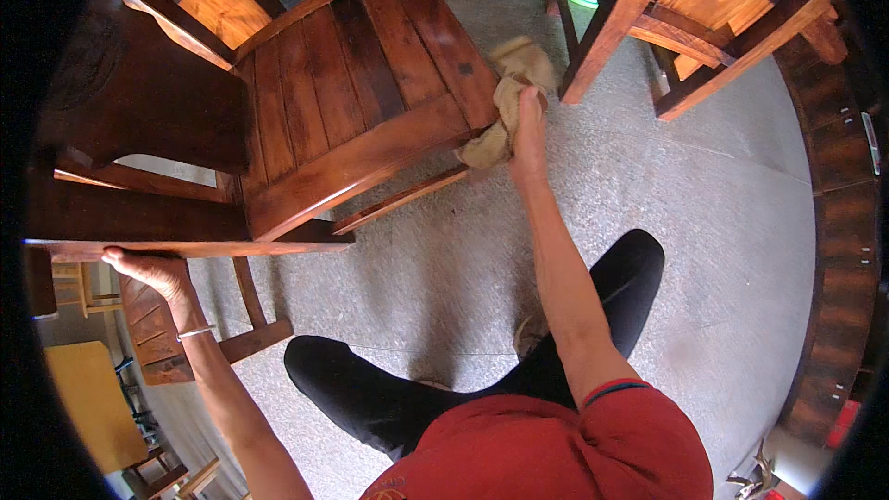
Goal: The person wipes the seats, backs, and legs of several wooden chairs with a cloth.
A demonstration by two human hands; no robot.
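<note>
In front of me is a dark reddish-brown wooden chair (312, 76) with a slatted seat and a carved backrest (149, 94). My right hand (528, 128) grips a tan cloth (503, 94) and presses it against the corner of the seat's front edge. Part of the cloth hangs loose beyond my fingers. On the left, my left hand (153, 274) is at the edge of the chair's back post (201, 248), thumb on its near face. The other fingers of that hand are largely hidden behind the wood.
Another wooden chair (701, 42) stands at the upper right, its legs close to the cloth. A long dark wooden piece (844, 236) runs along the right side. More wooden furniture (156, 333) and a yellow panel (94, 403) are at left. Grey floor (430, 278) lies between.
</note>
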